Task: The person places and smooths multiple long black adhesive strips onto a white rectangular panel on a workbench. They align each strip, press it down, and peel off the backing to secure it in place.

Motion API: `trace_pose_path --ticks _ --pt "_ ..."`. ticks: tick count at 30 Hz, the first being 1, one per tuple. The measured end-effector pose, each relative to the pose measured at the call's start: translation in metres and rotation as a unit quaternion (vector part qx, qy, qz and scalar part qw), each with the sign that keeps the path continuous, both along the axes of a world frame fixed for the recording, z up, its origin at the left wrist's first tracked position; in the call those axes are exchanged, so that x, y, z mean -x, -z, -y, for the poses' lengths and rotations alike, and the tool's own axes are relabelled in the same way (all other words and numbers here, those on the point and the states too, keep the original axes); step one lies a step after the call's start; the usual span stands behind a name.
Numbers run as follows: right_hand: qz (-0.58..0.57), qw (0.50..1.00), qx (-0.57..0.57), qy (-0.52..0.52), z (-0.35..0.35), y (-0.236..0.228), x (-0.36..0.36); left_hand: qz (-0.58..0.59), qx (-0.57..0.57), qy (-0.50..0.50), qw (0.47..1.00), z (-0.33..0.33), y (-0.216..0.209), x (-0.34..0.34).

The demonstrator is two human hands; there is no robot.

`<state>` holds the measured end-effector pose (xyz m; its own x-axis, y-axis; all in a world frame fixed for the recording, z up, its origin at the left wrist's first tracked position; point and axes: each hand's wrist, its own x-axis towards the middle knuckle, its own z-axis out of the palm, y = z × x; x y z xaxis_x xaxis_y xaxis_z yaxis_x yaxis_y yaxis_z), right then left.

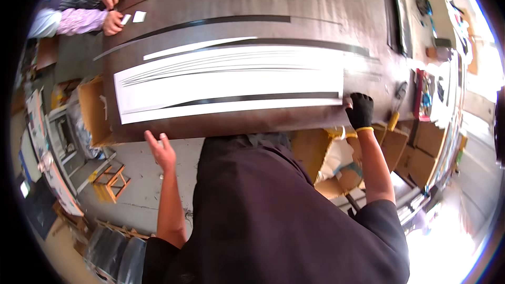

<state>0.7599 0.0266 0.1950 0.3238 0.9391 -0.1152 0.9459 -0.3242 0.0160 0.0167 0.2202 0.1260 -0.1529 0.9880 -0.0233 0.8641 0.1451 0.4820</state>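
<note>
A long white sheet [226, 81] lies across the dark table [252, 118], with several thin dark strips fanned out over it. Along its near edge runs a wider black strip [252, 97]. My right hand [361, 110], in a black glove with a yellow cuff, is at the sheet's near right corner. Its fingers curl down, and whatever they hold, if anything, is hidden. My bare left hand [162, 150] hovers off the table's near edge, left of my body, fingers apart and holding nothing.
Another person's hands [112, 21] work at the far left beside small white pieces [139, 17]. More black strips [221, 20] lie farther back. A yellow-handled tool [393, 121] sits at the right edge. Cardboard boxes [94, 113] stand beside and under the table; a wooden stool [110, 183] is lower left.
</note>
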Motion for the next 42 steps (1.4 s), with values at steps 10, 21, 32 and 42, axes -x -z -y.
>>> trace_pose_path --ticks 10,21,32,42 --pt "-0.101 0.986 0.008 -0.136 -0.013 0.001 -0.047 0.316 -0.018 -0.066 0.946 0.034 -0.002 -0.17" --pt "-0.339 0.93 -0.087 -0.109 -0.027 -0.072 -0.094 0.823 0.117 -0.328 0.448 -0.01 -0.042 -0.263" --pt "-0.371 0.922 -0.06 -0.097 -0.088 -0.08 -0.087 0.932 0.022 -0.164 0.322 -0.098 -0.081 -0.269" --pt "-0.343 0.929 -0.069 -0.119 -0.147 -0.07 -0.078 0.823 -0.005 -0.236 0.517 -0.186 -0.081 -0.263"
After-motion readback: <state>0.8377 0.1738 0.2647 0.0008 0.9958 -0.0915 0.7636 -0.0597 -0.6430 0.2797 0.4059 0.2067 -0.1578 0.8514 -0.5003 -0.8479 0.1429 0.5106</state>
